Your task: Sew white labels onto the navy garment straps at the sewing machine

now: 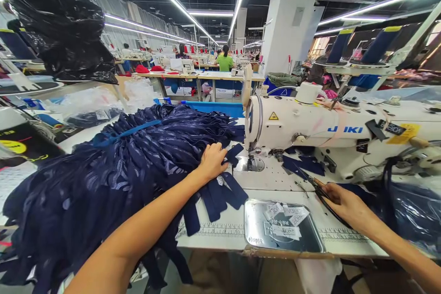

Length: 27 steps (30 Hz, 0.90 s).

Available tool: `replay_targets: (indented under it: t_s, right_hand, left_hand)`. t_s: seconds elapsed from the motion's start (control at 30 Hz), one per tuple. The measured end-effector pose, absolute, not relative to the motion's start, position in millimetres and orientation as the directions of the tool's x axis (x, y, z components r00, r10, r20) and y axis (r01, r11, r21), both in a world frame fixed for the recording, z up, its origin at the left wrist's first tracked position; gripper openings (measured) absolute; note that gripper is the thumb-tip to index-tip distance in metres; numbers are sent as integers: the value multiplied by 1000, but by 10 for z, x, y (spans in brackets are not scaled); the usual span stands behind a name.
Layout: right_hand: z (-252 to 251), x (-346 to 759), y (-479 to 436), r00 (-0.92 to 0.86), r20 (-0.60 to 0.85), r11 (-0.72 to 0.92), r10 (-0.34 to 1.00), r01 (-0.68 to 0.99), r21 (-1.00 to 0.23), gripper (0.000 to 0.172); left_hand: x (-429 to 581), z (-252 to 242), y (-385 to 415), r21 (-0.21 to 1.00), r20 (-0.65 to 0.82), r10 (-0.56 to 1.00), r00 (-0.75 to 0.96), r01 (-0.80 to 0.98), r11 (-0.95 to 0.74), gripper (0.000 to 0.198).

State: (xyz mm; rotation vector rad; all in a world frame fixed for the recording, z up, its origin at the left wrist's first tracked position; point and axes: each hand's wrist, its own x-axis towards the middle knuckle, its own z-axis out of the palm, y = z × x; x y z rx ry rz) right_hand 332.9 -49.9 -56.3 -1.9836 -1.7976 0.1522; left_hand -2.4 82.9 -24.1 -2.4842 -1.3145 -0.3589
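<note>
My left hand (213,161) lies at the right edge of a large heap of navy fabric straps (138,161), its fingers curled around some of them. Strap ends fan out below it over the machine bed, and a small white label (219,180) shows by the thumb. My right hand (344,202) has its fingers around the dark handles of a pair of scissors (322,193). Their blades point away to the left, over navy fabric pieces (303,164). Between my hands stands a white sewing machine (285,119), its needle area (251,161) close to my left hand.
A metal tray (250,225) with several white printed labels sits at the table's front edge, beside a printed ruler (213,229). Navy thread cones (375,46) stand behind the machine. A black plastic bag (62,23) hangs at upper left. A person in green (225,62) sits far back.
</note>
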Motion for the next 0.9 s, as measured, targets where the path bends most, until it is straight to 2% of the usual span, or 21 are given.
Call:
replay_targets:
  t_s: [0.07,0.2,0.3,0.77,0.9]
  right_hand:
    - [-438,3126,-501,67,193,1,979,943,-333,23]
    - [-202,2654,-376,-100,252,125,963,988,-89,24]
    - [-152,2380,-216,-188,272,188,944,982,25,24]
    - [-257,2032,62,-298,298,243,907,947,208,22]
    - [-266,2028,59,-313,302,251,900,941,226,21]
  left_hand:
    - [-29,-255,826,-127,390,746,540,834,-538,27]
    - [-44,-284,824,-89,446,725,526,831,-548,29]
    - [-53,-310,827,-70,475,707,524,823,-563,30]
    - [-50,-368,865,-17,535,670,514,800,-600,31]
    - [-50,-369,865,-18,539,666,516,797,-604,32]
